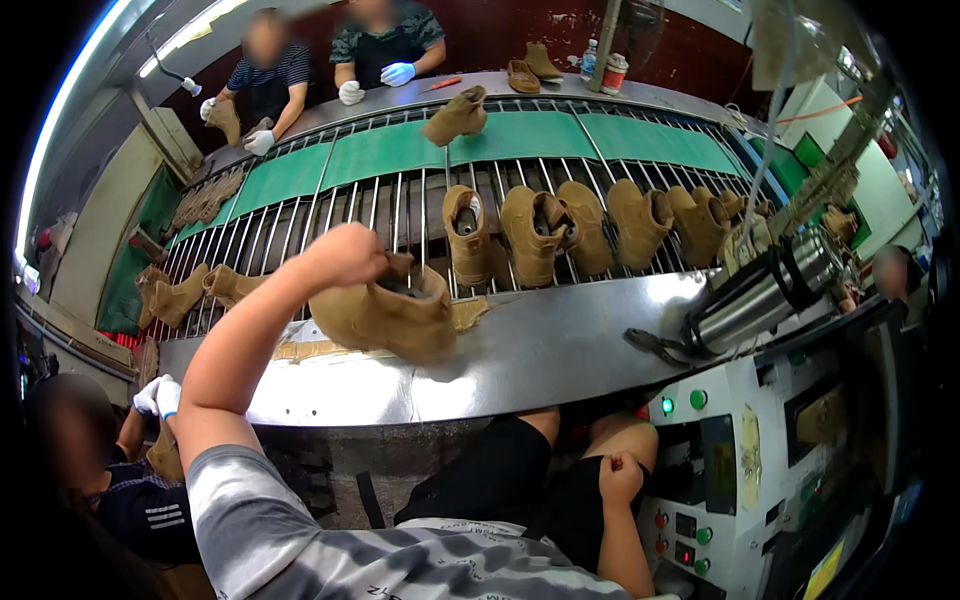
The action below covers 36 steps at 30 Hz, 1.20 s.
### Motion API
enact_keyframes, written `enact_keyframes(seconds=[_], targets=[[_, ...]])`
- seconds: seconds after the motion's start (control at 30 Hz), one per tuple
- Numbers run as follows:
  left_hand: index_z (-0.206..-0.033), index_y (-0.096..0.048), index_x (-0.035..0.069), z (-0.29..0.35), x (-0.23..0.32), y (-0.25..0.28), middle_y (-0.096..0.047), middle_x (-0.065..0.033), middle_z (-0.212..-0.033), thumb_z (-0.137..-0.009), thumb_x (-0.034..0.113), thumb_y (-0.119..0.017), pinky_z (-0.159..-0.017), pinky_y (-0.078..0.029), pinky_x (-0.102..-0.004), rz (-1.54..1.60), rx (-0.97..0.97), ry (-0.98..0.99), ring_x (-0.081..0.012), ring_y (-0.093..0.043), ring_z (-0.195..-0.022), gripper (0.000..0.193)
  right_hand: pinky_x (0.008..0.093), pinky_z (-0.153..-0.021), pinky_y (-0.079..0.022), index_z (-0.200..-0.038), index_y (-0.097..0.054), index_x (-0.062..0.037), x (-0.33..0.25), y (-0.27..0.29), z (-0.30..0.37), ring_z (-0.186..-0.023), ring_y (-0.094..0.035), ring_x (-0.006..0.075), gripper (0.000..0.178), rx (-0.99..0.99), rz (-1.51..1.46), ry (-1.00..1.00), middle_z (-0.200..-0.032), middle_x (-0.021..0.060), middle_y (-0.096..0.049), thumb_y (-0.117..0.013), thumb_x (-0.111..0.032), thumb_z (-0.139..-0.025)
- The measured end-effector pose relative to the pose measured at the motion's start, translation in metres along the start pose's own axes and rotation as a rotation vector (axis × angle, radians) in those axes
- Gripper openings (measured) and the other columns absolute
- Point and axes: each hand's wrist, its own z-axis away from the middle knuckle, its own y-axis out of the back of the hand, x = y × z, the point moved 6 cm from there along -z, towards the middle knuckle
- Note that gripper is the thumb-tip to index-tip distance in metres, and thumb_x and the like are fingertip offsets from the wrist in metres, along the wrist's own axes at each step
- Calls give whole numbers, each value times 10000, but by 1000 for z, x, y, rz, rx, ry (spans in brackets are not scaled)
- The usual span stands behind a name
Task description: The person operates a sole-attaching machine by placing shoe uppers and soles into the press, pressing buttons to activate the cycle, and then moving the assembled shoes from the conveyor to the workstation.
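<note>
My left hand [347, 254] is closed on the upper edge of a tan ankle boot [385, 322], holding it over the steel ledge [560, 335] in front of me. The boot is slightly blurred, its toe pointing left. Low on the right, my right hand [621, 479] rests on my thigh, fingers curled into a fist with nothing showing in them. Just beyond the ledge, a tan boot [466, 235] and another boot [532, 238] stand on the roller conveyor [400, 215], with several more to their right.
A green belt strip [380, 150] runs along the conveyor, carrying a tilted boot [457, 117]. Two co-workers in gloves are at the far side; another person sits at lower left. A steel flask [765, 295] lies at the ledge's right, above a white control cabinet [720, 450].
</note>
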Motion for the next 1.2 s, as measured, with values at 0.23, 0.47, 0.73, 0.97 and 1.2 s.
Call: enact_keyframes(seconds=[0.23,0.47,0.73,0.97,1.2], targets=[[-701,-650,18,30,139,-2,-612,-201,-642,-856,246,-579,-638,-508,-477,52,12,-380,-403,-614,-645,285,311,-533,-453,-666,-563,-24,16,10,12,-508,-558,186,184,35,-26,20,-566,91,-553,-694,-111,-761],[-845,-662,40,5,160,-86,-608,-203,-671,-877,211,-598,-594,-485,-468,446,281,-468,-400,-604,-644,186,249,-558,-421,-708,-564,11,51,24,31,-571,-494,75,168,31,-414,-176,-600,20,-525,-680,-62,-804],[-923,-646,85,23,87,-193,-643,-180,-716,-821,176,-646,-621,-506,-465,270,222,-277,-384,-628,-678,136,266,-576,-440,-743,-603,-4,66,35,25,-584,-525,106,132,78,-318,-149,-621,34,-563,-690,-87,-799],[-992,-665,52,51,51,-251,-670,-202,-860,-835,111,-601,-717,-508,-425,486,217,22,-383,-646,-812,180,270,-552,-461,-895,-634,-37,23,96,1,-571,-562,178,161,305,-278,70,-704,62,-581,-675,-14,-740],[-945,-646,9,74,32,-284,-619,-127,-717,-854,40,-590,-612,-476,-339,699,458,125,-242,-596,-626,112,399,-968,-435,-1280,-485,-28,54,304,-155,-1139,-529,353,614,724,190,-73,-1211,180,-550,-721,-242,-755]])
